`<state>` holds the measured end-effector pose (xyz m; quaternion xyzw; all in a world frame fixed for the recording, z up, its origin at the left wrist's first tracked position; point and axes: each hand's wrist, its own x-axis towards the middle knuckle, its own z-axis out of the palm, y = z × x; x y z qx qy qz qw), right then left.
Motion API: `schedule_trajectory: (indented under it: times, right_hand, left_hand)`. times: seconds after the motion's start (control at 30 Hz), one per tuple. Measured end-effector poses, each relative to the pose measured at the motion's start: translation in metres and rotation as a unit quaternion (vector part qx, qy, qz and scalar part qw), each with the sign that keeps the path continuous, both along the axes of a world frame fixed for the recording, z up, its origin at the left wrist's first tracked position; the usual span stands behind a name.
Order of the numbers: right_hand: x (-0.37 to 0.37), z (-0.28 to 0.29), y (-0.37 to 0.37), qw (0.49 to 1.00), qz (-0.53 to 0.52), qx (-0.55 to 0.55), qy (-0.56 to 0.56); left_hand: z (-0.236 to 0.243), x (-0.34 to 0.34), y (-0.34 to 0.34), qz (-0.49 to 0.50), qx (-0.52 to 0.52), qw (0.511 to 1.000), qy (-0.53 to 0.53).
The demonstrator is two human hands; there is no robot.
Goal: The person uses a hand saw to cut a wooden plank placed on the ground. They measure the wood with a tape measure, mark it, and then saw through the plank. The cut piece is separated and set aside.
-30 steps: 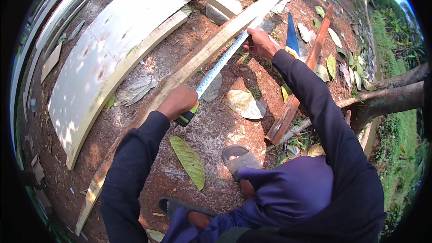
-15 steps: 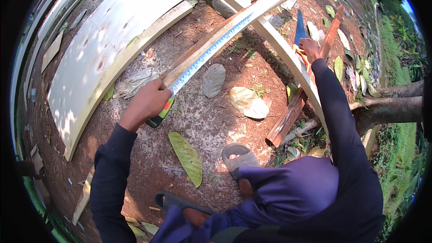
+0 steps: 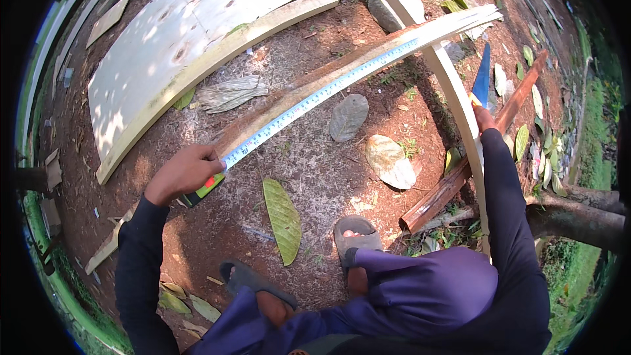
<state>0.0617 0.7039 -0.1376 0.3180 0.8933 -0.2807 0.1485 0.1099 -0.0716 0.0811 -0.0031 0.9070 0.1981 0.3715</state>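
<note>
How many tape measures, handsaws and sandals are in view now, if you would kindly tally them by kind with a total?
Green-and-black tape measure with a pale printed tape: 1
Blue-bladed metal handsaw: 1
Dark grey open-toed sandals: 2
Total: 4

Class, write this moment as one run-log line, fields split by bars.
left hand: holding tape measure | right hand: at blue-bladed saw, grip unclear | tape blade: extended along wooden plank
</note>
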Motion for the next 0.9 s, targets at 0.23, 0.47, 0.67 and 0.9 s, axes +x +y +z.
schedule_trajectory:
  times: [0.23, 0.47, 0.67, 0.9]
  right_hand:
    - [-0.001, 0.044, 0.017, 0.971, 0.082, 0.037, 0.220]
    - [0.009, 0.142, -0.060, 0.901, -0.078, -0.057, 0.423]
    - [0.129, 0.154, -0.234, 0.855, -0.060, -0.100, 0.506]
    - [0.297, 0.074, -0.391, 0.921, 0.189, -0.112, 0.321]
  left_hand:
    - [-0.013, 0.023, -0.090, 0.023, -0.059, 0.998, 0.018]
    - [-0.031, 0.036, -0.114, 0.038, -0.158, 0.978, 0.130]
    - [-0.042, 0.038, -0.123, 0.036, -0.136, 0.986, 0.087]
    - [-0.041, 0.053, -0.144, 0.058, -0.174, 0.979, 0.092]
